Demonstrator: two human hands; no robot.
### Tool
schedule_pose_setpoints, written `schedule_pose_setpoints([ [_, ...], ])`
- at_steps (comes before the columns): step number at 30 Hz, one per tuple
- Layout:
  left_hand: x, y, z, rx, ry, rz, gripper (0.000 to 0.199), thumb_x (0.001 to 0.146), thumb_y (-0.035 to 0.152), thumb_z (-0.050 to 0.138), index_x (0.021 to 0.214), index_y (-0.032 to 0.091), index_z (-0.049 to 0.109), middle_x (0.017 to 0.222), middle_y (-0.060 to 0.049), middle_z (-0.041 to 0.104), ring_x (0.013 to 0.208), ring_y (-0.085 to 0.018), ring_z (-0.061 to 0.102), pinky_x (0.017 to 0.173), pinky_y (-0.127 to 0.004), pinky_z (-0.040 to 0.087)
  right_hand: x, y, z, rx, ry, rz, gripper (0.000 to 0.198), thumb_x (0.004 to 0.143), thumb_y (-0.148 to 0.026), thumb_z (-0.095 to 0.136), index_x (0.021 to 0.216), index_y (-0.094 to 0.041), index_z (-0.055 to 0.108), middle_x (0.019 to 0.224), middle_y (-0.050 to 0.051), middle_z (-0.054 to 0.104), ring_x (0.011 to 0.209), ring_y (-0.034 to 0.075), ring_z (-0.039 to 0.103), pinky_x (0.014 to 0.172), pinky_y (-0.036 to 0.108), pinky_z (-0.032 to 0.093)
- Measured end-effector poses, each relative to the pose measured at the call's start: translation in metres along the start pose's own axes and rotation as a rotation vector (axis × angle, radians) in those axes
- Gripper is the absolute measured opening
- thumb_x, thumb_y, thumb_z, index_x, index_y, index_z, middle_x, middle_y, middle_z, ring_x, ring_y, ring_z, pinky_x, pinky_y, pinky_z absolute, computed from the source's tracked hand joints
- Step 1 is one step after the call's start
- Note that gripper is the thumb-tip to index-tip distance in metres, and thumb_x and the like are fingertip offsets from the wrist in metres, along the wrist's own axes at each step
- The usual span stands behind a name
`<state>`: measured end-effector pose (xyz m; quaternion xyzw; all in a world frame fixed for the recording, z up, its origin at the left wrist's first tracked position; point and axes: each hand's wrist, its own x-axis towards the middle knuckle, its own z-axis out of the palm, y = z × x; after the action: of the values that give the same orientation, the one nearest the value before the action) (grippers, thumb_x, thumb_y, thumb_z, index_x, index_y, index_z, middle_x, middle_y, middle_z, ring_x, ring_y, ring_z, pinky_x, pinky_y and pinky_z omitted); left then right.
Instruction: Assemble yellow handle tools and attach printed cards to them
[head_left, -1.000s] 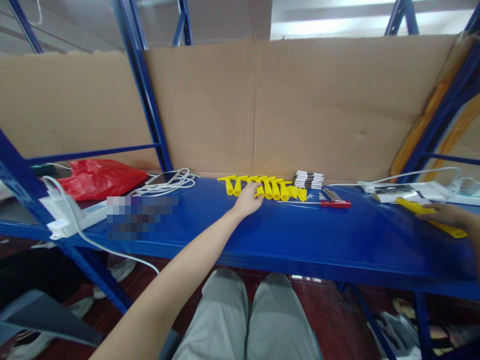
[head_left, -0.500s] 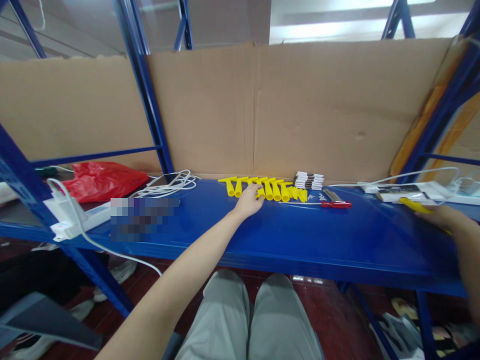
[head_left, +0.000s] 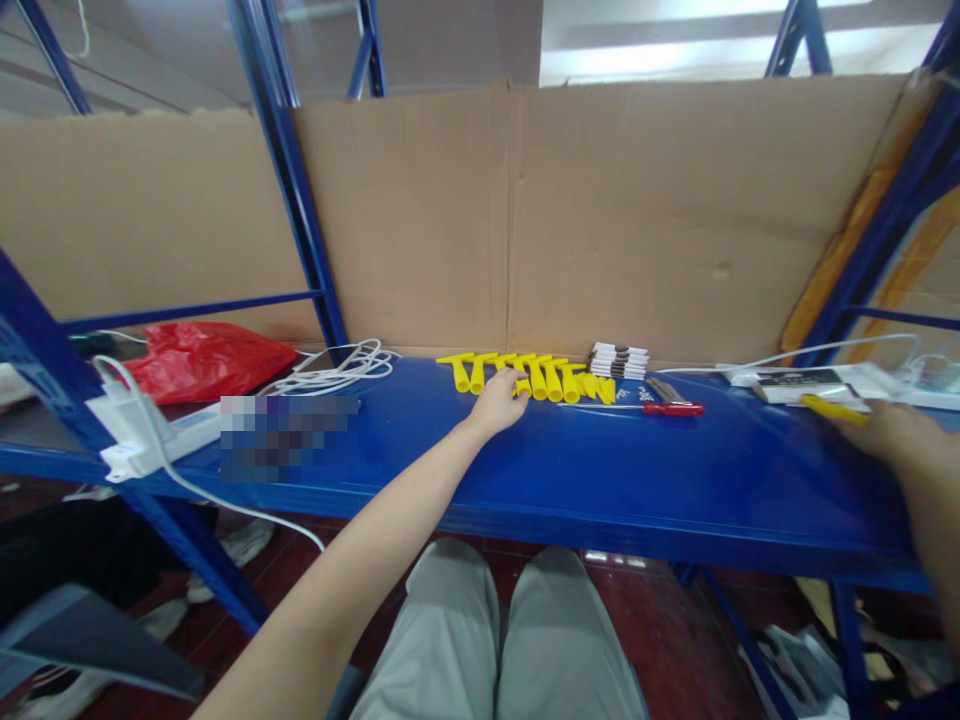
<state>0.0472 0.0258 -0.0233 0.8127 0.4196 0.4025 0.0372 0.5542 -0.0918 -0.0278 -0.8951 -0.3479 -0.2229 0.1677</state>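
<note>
On the blue shelf top lies a row of several yellow T-shaped plastic pieces (head_left: 553,383), round open ends toward me. My left hand (head_left: 498,402) rests on the middle of this row, fingers curled round one piece and partly hiding it. Far to the right, my right hand (head_left: 894,435) is blurred by motion and grips a yellow piece (head_left: 834,409); its kind is unclear because the hand covers most of it. Smaller yellow pieces (head_left: 598,388) lie at the row's right end. A screwdriver with a red handle (head_left: 673,409) lies in front of them.
Behind the small pieces sits a white banded stack (head_left: 618,361). Cardboard (head_left: 637,220) walls the back. A red plastic bag (head_left: 206,360), coiled white cables (head_left: 352,370) and a power strip (head_left: 187,432) occupy the left. White boxes and wires (head_left: 806,386) stand behind my right hand.
My right hand has shifted slightly at the far right, with the yellow piece still in it. The left hand and the row have stayed in place.
</note>
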Motion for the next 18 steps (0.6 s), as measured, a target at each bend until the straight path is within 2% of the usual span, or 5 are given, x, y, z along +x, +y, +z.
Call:
schedule_pose_setpoints([
  [2,0.000,0.001,-0.001,-0.001,-0.010,-0.008,0.028,0.074,0.004,0.058,0.098,0.014,0.069,0.105,-0.008,0.070,0.097,-0.020,0.065,0.093,-0.033,0.050,-0.003,-0.010,-0.008,0.027,-0.043,0.068,0.051,0.078,-0.048,0.049,0.114,-0.015,0.064,0.116,0.029,0.061,0.106,0.040,0.058,0.080,0.056,0.043],
  [5,-0.001,0.002,-0.001,-0.010,-0.053,-0.015,0.023,0.075,0.004,0.057,0.091,0.014,0.072,0.098,-0.007,0.072,0.091,-0.019,0.067,0.089,-0.032,0.052,-0.010,-0.038,-0.028,0.158,0.016,0.015,0.042,0.080,-0.033,0.047,0.114,-0.013,0.064,0.121,0.027,0.059,0.111,0.038,0.056,0.082,0.050,0.043],
  [7,-0.001,0.002,-0.001,-0.014,-0.087,-0.013,0.022,0.076,0.005,0.056,0.087,0.015,0.073,0.094,-0.007,0.073,0.088,-0.019,0.067,0.087,-0.031,0.052,-0.017,-0.065,-0.044,0.298,0.029,0.002,0.038,0.079,-0.026,0.048,0.109,-0.010,0.065,0.115,0.026,0.063,0.108,0.036,0.058,0.082,0.045,0.045],
  [13,0.000,-0.001,-0.005,0.020,-0.112,-0.024,0.023,0.079,0.007,0.054,0.084,0.017,0.075,0.090,-0.005,0.074,0.089,-0.019,0.067,0.086,-0.030,0.052,-0.048,-0.160,-0.086,0.815,0.227,-0.125,0.022,0.076,-0.014,0.049,0.090,-0.011,0.067,0.090,0.016,0.069,0.082,0.022,0.063,0.083,0.035,0.047],
  [18,0.001,-0.002,-0.009,0.059,-0.061,-0.087,0.024,0.081,0.009,0.053,0.092,0.016,0.073,0.099,-0.006,0.072,0.096,-0.018,0.065,0.091,-0.028,0.049,-0.073,-0.215,-0.093,1.091,0.277,-0.244,0.019,0.076,-0.020,0.053,0.088,-0.013,0.066,0.089,0.013,0.070,0.078,0.020,0.063,0.079,0.035,0.050],
])
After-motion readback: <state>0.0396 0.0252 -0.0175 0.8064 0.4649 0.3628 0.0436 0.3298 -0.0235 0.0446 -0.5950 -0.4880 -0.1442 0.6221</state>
